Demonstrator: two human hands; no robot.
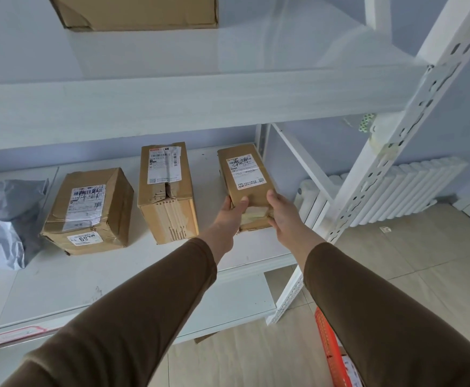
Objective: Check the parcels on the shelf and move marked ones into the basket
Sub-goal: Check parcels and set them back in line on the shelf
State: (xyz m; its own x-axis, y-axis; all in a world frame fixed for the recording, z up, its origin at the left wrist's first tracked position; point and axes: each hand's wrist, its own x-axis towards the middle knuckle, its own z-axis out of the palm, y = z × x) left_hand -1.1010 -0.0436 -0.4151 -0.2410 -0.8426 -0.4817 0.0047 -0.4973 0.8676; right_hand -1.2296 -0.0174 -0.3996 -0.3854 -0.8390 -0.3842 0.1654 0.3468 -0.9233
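Outstretched, both hands (254,213) around marked parcel (246,182).

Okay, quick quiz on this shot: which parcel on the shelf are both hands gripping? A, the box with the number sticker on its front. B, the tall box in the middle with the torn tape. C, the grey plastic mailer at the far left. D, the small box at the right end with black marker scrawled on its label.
D: the left hand and right hand grip the near end of the small box at the right end of the shelf, and its label bears black scrawl.
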